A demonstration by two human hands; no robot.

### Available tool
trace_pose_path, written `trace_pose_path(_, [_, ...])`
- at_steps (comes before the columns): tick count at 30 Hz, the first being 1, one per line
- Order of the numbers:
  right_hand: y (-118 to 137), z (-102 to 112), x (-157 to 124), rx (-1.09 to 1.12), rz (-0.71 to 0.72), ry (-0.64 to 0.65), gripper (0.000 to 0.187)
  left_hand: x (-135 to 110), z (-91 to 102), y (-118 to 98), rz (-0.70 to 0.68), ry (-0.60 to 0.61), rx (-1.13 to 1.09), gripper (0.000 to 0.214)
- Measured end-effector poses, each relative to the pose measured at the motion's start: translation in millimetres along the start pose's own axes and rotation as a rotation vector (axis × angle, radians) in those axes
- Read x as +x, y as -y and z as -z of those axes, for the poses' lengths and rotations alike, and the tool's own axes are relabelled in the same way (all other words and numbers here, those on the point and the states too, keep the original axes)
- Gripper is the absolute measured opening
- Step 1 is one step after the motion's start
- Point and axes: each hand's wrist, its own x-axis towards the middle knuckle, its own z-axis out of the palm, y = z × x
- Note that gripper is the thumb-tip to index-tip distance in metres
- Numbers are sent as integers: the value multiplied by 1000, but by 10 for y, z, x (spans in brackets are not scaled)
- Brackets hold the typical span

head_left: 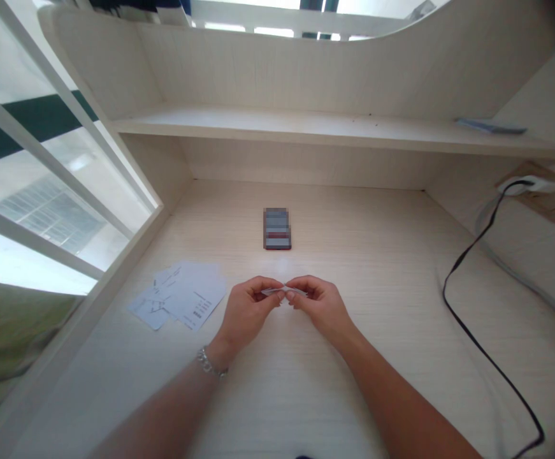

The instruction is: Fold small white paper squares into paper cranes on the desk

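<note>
My left hand [254,308] and my right hand [319,303] meet over the middle of the desk. Between their thumbs and fingers they pinch a small piece of white paper [273,291], seen nearly edge-on, so its shape is mostly hidden. Both hands are closed on it, fingertips almost touching. Left of my left hand lie several overlapping white papers [186,290] with dark print and lines. Beyond my hands a phone [277,228] lies flat, its screen blurred out. A chain bracelet [210,362] circles my left wrist.
A pale wooden desk [377,255] has a shelf [306,124] across its back, with a thin flat item [491,126] at the shelf's right end. From a wall socket [530,185], a black cable [468,325] runs down the right side. White rails [43,153] border the left.
</note>
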Motion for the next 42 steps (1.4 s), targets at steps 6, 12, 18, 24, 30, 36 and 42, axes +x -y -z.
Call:
trace_pose_path(6, [2, 12, -3, -63, -16, -5, 20, 7, 10, 7, 4, 62, -10, 20])
trace_pose_path(12, [35, -25, -19, 46, -56, -8, 16, 11, 6, -29, 53, 79, -25, 18])
trace_pose_path(18, [44, -38, -29, 155, -131, -18, 13, 11, 1, -65, 74, 84, -43, 15])
trace_pose_path(24, [61, -27, -30, 194, -176, -17, 14, 12, 1, -92, 110, 85, -89, 8])
trace_pose_path(30, [64, -20, -36, 213, -167, -14, 15, 3, -6, -100, 131, 67, -107, 7])
trace_pose_path(36, [58, -14, -37, 296, -198, 59, 20, -10, 4, -87, 76, 56, -22, 5])
trace_pose_path(42, [47, -9, -21, 235, -189, 54, 21, -2, 16, -48, 28, 67, 38, 14])
